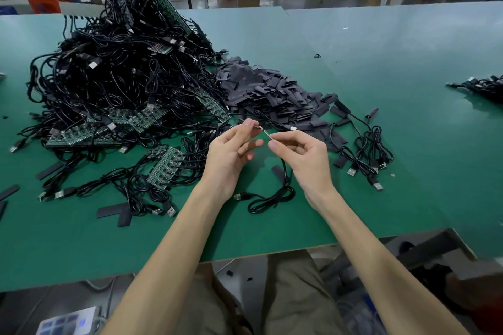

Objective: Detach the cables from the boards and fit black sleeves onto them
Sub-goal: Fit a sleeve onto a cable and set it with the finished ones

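Observation:
My right hand (300,155) pinches the free end of a black USB cable (275,196) between thumb and forefinger; the cable hangs down to a coil on the green table, its USB plug lying to the left. My left hand (231,149) is raised just left of it, thumb and forefinger pinching something small near the cable tip; what it is I cannot tell. A large heap of black cables with green boards (119,81) fills the left. A loose green board with cables (164,163) lies left of my left hand. A pile of black sleeves (269,92) sits behind my hands.
Several sleeved cables (367,149) lie at the right of the sleeve pile, and another bundle (481,87) lies at the far right edge. Loose sleeves (117,212) lie on the green table (381,62) near the front. A person stands at the far left background.

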Motion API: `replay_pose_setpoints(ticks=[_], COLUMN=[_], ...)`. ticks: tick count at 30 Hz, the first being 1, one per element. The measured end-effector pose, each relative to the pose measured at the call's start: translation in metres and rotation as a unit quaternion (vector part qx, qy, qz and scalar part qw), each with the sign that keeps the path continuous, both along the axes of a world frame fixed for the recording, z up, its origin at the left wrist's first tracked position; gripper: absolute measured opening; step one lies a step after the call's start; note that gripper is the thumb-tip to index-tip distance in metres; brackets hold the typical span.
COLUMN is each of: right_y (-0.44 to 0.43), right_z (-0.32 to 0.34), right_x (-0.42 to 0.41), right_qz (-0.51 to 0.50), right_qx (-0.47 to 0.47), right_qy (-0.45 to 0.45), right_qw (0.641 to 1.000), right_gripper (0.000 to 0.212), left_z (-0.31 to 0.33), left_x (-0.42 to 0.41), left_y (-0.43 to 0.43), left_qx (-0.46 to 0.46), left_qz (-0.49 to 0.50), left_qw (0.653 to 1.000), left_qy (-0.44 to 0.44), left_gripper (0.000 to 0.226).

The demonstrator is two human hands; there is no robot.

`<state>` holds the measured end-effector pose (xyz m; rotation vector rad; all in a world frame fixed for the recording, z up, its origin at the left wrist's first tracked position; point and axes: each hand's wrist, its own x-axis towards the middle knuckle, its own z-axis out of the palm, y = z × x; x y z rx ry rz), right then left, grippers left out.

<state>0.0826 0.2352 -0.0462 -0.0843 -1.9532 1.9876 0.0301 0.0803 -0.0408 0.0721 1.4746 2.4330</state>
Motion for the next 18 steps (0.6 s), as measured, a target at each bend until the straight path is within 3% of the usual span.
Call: replay_pose_setpoints(ticks=[10,18], right_y=[0.0019,0.0039], right_z=[-0.0024,-0.0051], right_x=[-0.0012,-0.003], right_qz=[0.0,-0.003], right_qx=[0.005,0.016], right_qy=[-0.007,-0.016], right_qw=[1.0,1.0], right_gripper=[0.012,0.01], left_z=[0.0001,0.0003], left_x=[-0.0009,-0.0016], left_y=[0.0014,0.0009], left_qx=[-0.033,-0.047], left_qz=[-0.004,-0.007], left_qw=[0.999,0.999], left_qy=[0.003,0.017], left_gripper=[0.018,0.028])
